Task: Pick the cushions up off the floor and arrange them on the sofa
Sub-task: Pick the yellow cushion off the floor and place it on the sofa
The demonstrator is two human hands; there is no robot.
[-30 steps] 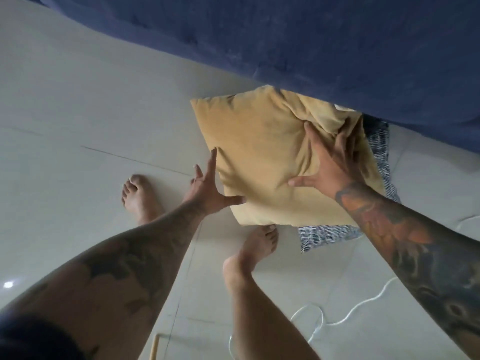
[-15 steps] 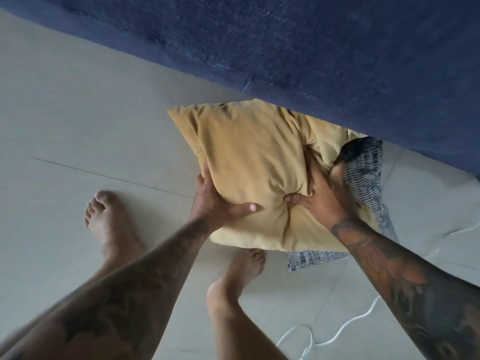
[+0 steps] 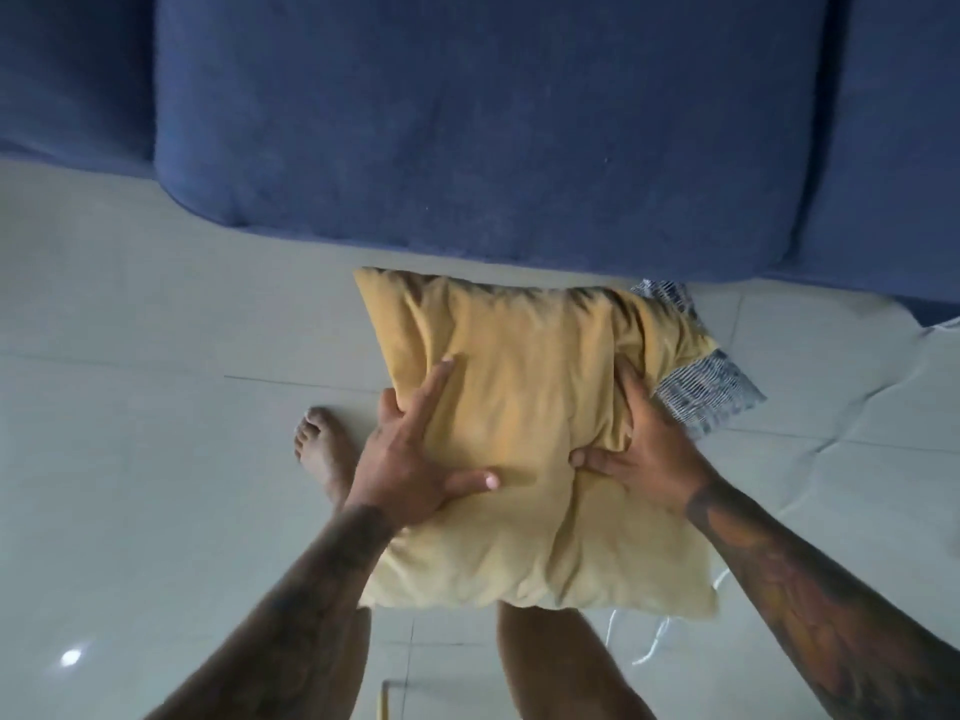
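Two bare hands clamped on mustard-yellow square fabric cushion (image 3: 530, 407), left hand (image 3: 410, 459) at 9 o'clock, right hand (image 3: 644, 449) at 3 o'clock, blue-and-white patterned cushion (image 3: 706, 392) mostly hidden behind, dark blue fabric sofa (image 3: 467, 122) at 12 o'clock.

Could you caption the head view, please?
Both hands, left and right, grip a yellow cushion before the blue sofa.

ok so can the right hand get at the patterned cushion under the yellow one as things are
Probably not yet. The right hand is gripping the yellow cushion, which covers most of the blue-and-white patterned cushion. Only its right edge shows, close beside that hand, so it would have to let go first.
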